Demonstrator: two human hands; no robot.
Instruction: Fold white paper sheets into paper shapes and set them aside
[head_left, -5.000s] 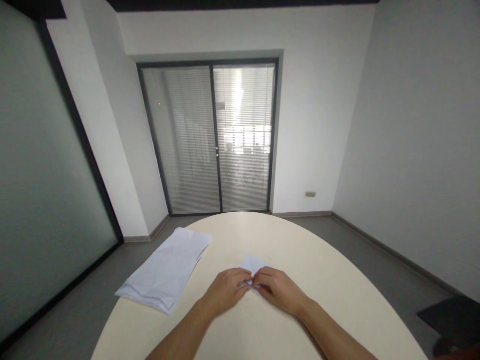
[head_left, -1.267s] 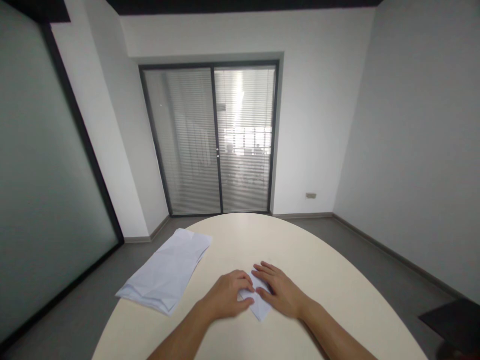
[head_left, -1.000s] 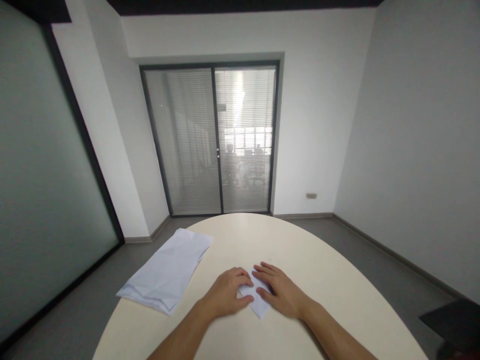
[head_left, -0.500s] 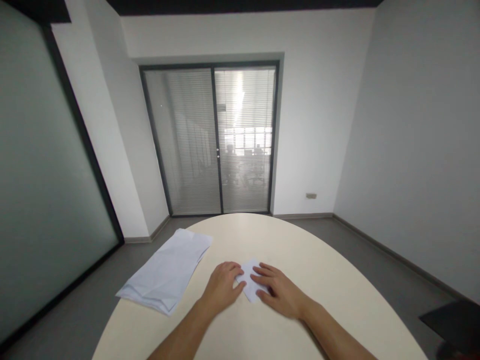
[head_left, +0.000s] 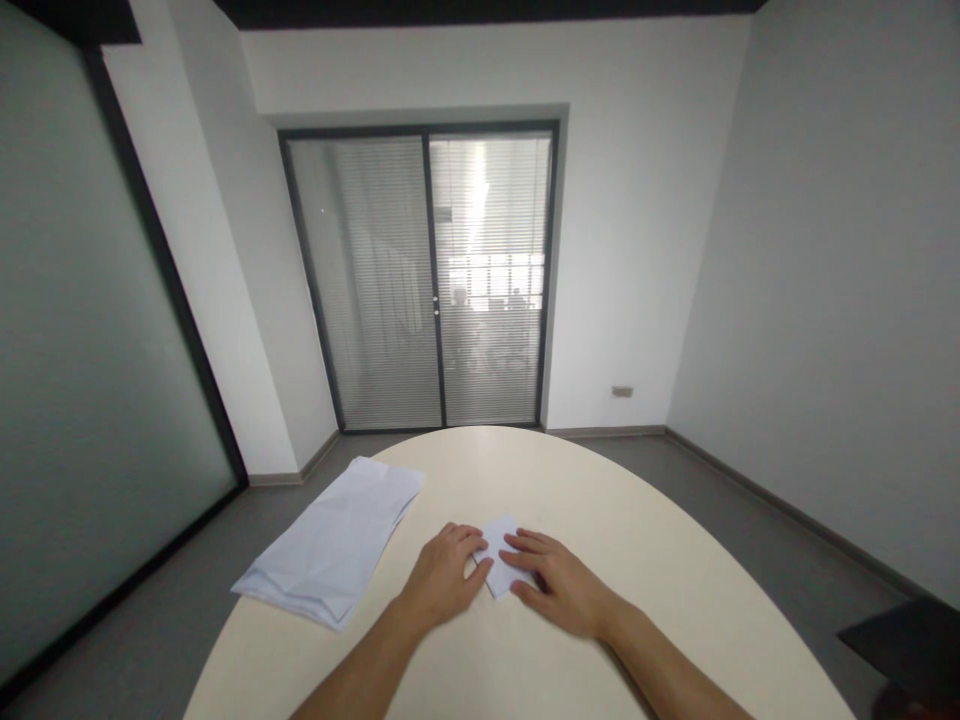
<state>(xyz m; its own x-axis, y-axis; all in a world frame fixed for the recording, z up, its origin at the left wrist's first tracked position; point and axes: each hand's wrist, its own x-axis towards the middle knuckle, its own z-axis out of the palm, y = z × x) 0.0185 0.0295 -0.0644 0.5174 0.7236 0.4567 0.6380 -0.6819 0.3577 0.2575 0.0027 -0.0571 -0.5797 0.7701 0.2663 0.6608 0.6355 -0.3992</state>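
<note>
A small white folded paper (head_left: 499,580) lies flat on the table between my two hands. My left hand (head_left: 448,570) rests at its left edge, the fingers bent and the thumb held apart, both touching the paper's side. From the right, my right hand (head_left: 551,580) lays its spread fingers over the paper's right part and covers it there. Neither hand lifts the paper. How many layers the fold has cannot be made out.
A stack of larger white paper sheets (head_left: 334,540), creased, lies to the left on the round cream table (head_left: 675,600). Past the far edge stands a glass door with blinds (head_left: 367,290). A dark flat object (head_left: 907,645) shows at the lower right, off the table.
The folded paper has shifted very slightly, its near corner a little to the left and away from me. Both hands stay almost where they were.
</note>
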